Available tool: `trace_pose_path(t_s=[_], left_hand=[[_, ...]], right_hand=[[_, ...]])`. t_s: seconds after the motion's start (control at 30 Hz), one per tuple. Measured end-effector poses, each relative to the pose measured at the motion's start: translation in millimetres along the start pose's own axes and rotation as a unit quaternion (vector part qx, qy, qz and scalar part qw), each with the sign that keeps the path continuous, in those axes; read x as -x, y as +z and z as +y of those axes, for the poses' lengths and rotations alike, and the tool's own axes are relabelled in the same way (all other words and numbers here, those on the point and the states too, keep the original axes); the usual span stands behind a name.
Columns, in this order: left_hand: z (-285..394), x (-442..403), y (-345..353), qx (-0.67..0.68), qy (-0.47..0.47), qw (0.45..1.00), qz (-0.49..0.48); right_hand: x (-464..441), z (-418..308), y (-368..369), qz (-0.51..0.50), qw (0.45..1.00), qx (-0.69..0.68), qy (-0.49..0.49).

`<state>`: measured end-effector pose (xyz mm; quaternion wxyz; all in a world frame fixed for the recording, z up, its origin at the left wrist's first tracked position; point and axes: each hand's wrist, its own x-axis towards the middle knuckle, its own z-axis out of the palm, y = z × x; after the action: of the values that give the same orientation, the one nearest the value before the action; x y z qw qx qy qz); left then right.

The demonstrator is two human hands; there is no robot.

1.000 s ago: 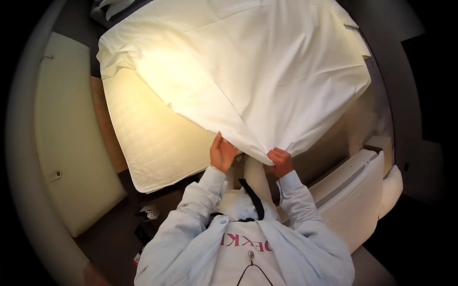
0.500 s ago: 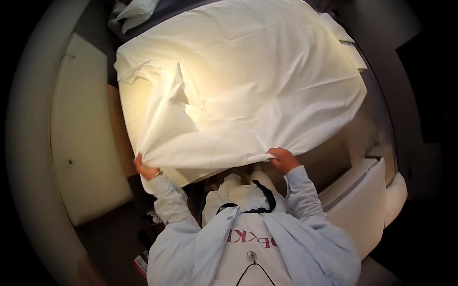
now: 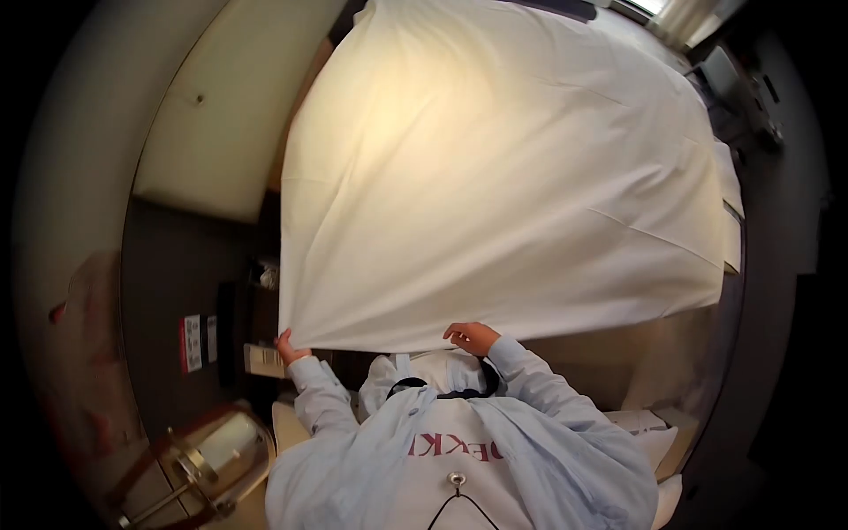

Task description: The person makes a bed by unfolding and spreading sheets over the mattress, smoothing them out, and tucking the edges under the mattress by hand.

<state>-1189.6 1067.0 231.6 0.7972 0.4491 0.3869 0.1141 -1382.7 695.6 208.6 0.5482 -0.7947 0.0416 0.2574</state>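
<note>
A large white bed sheet (image 3: 495, 194) is spread over the bed, smoother along the left and creased at the right. My left hand (image 3: 291, 347) is closed on its near left corner, pulling it taut beside the bed. My right hand (image 3: 473, 338) is at the near edge of the sheet, in front of my waist. Its fingers are bent and slightly apart, touching or just over the cloth, with no fold visibly gripped. The mattress beneath is hidden by the sheet.
A pale padded panel (image 3: 221, 106) stands along the left wall. At lower left is a brass-framed lamp (image 3: 212, 464), with a red and white printed card (image 3: 196, 343) above it. White bedding (image 3: 649, 433) lies behind me at right. A chair (image 3: 720, 75) stands at far right.
My view has shifted left and closer. The sheet is pulled toward me and its left folds are flattened. My right hand has moved left along the edge, and its grip has loosened.
</note>
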Motion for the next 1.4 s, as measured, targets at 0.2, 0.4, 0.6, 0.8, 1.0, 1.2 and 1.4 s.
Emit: trace_pose_path(t_s=[0.2,0.4,0.6,0.8,1.0,1.2,1.4], left_hand=[[-9.2,13.6,14.3,-0.038,0.176,0.979,-0.093],[-27.9,0.0,15.2,0.072,-0.164,0.972,-0.152],[-45.4,17.9,89.1,0.078,-0.140,0.938,-0.306],[-2.5,55.7,153.4,0.176,-0.296,0.861,-0.375],[47.5,37.1,124.0,0.208,-0.166,0.906,-0.330],[22.9,-30.3,58.6,0.183,-0.027,0.970,-0.159],[7.3,-48.9,4.2,0.144,-0.003,0.990,-0.007]], right_hand=[[18.2,-18.0,14.2,-0.002,0.990,-0.119,-0.077],[-16.3,-29.1,-10.3,0.080,0.990,-0.102,-0.047],[-39.5,-65.8,2.8,-0.155,0.910,-0.378,0.067],[-77.6,-88.0,20.4,-0.149,0.686,-0.708,0.075],[-57.1,37.9,-36.6,0.306,0.512,-0.802,-0.032],[18.0,82.8,-54.8,0.541,0.421,-0.722,-0.090],[92.4,112.1,-22.8,0.623,0.410,-0.665,-0.032]])
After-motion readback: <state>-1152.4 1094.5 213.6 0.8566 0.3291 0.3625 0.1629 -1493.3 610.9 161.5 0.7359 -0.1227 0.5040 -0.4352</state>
